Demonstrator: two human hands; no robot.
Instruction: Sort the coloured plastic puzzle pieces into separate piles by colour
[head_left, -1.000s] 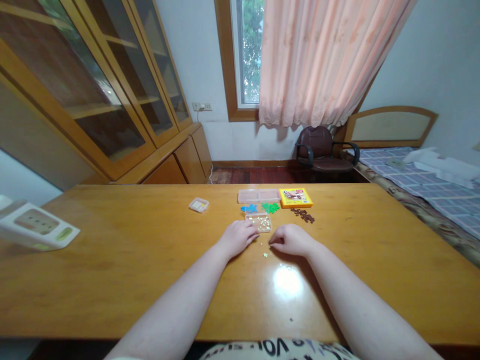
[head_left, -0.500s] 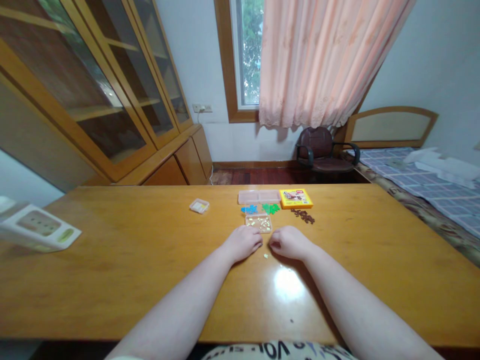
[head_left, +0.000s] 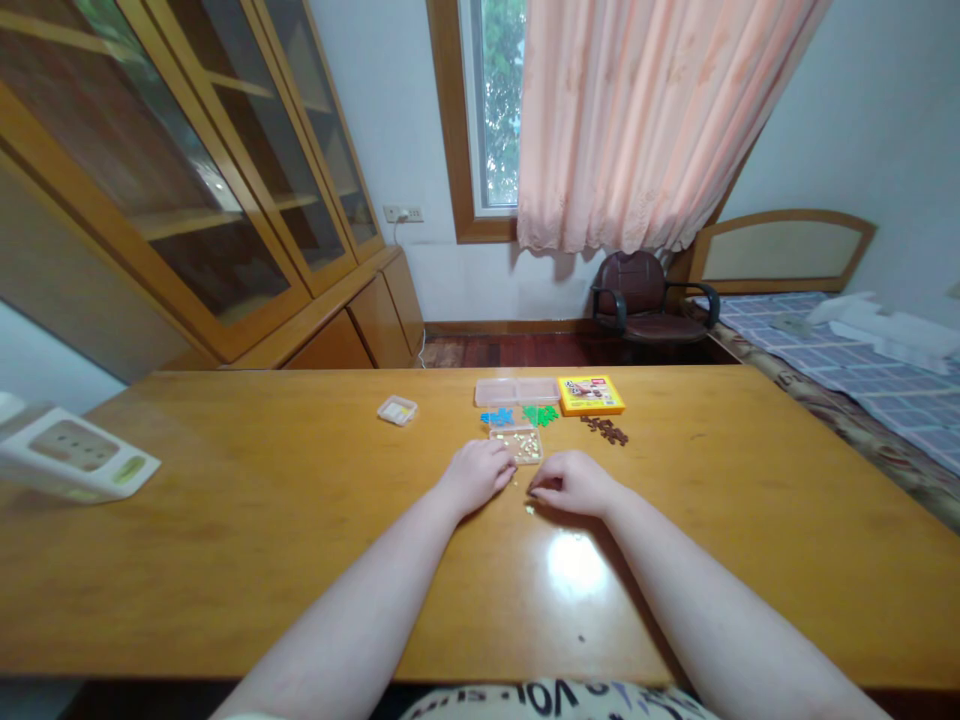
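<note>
A shallow clear plastic box holding several small pale yellow pieces lies just beyond my hands. My left hand rests at its near left corner, fingers bent and closed together; whatever they hold is too small to make out. To the right, my right hand is curled with thumb and forefinger brought together, and their contents are hidden. Just below those fingertips a small pale yellow piece lies on the table. A tiny pale speck shows between the two hands.
Behind the box lie blue pieces, green pieces and a clear two-part tray. Brown pieces lie by a yellow box. A small clear case and a white carton stand left.
My left hand has drawn slightly left, away from the right. My right fingertips have shifted left and down toward the loose pale piece. A tiny pale speck now shows between the hands.
</note>
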